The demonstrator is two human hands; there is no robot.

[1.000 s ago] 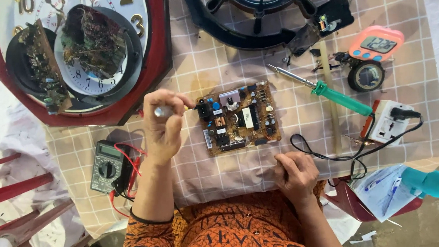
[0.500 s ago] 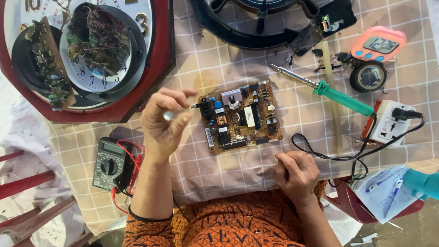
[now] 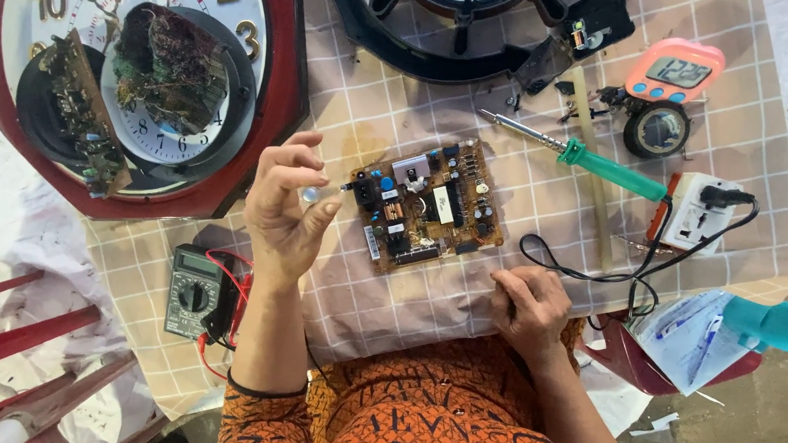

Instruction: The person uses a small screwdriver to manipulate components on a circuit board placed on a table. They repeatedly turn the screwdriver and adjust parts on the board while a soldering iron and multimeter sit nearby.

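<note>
Left hand point(image 3: 283, 211): thumb and fingers pinched on a small clear bulb-like part point(image 3: 311, 193), raised beside the circuit board point(image 3: 427, 205) at the bench centre, apparently for inspection. Right hand point(image 3: 531, 307): loosely curled, empty, resting at the near edge.

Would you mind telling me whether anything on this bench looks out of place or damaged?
Yes: the red-framed wall clock lies face up at the table's corner with two grimy circuit boards piled on its dial. The green-handled soldering iron rests straight on the checked cloth, with no stand under it.
</note>
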